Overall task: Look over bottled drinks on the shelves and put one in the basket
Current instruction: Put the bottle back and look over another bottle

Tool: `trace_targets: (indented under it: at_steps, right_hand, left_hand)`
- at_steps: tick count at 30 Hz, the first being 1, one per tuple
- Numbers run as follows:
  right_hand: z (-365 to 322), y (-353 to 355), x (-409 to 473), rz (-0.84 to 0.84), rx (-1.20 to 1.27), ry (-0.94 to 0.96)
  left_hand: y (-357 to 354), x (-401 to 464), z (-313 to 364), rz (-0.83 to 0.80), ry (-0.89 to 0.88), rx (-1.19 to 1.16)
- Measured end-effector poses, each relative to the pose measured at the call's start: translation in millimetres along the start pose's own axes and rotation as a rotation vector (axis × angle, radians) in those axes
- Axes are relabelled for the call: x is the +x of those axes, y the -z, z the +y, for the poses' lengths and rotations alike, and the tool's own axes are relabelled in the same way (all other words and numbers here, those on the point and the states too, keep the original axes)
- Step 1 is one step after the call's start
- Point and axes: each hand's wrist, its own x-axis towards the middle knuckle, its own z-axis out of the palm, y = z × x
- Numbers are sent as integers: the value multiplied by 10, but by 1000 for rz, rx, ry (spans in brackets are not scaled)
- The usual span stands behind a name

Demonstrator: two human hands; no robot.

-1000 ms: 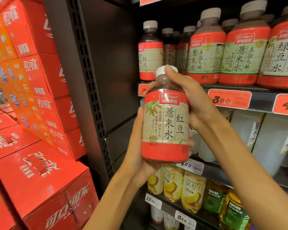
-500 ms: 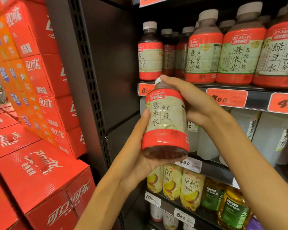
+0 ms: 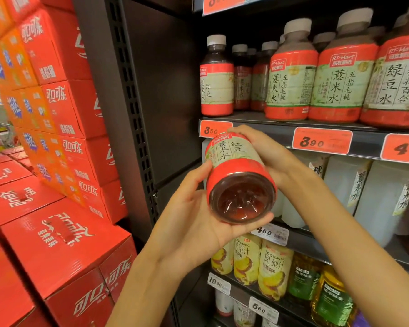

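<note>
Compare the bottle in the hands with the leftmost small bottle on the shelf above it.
The held bottle lies tipped, its clear base toward the camera; the shelf bottle stands upright. The held bottle's cap is hidden under the right hand, with the left hand cradling its base; the shelf bottle's white cap shows, untouched. Both carry red-banded pale labels and dark reddish drink.

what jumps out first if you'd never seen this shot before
The bottle at centre, tipped so its clear base with dark red drink faces the camera, gripped by the left hand from below and the right hand near its top. To the left rises a wall of red cola cartons; upper right, a shelf row of red-and-green labelled bottles above orange price tags.
</note>
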Motion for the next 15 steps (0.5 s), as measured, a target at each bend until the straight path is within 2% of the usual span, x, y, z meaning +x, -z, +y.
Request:
trace_targets:
  at_steps: [3,7,12,15]
  right_hand:
    - [-48,-46,-35,45,-77,116]
    - [-90,-109,-115,88,-201,344]
    - [-62,-103,-248,59,-373,404]
    - [-28,-141,-304,55,-350,467]
  left_hand:
    - [26,65,-45,36,-77,68]
    - [108,115,-121,173,-174,331]
    - [192,120,-135,316,-295,676]
    - [242,161,-143,346,-371,842]
